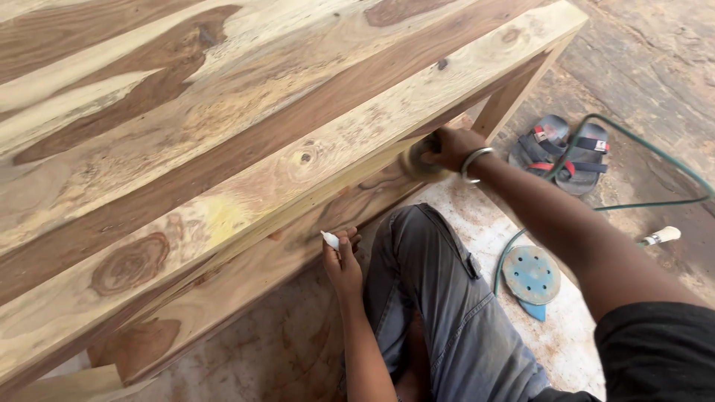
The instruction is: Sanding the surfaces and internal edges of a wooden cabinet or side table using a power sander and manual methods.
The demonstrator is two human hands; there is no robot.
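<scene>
Right hand (449, 147) is up against the underside edge of the wooden table (246, 141), fingers curled tight around a round sanding pad (419, 158) pressed to the side rail just below the tabletop, a little to the two o'clock side of frame centre. A metal bangle (474, 164) sits on that wrist. Down at about six o'clock from the pad, the left hand (342, 262) is closed around a small white tube (330, 240), its tip poking up and touching the lower rail of the table. Between the two arms, a knee in grey trousers (432, 298) is bent up off the dusty floor (484, 223). Out at four o'clock from the pad lies a blue sanding disc (530, 275) flat on the floor, with a green cord (640, 201) looping past it. At three o'clock, a pair of grey sandals (566, 149) rests beside the table leg (514, 89). A white-handled tool (661, 236) lies near the cord, far right.
</scene>
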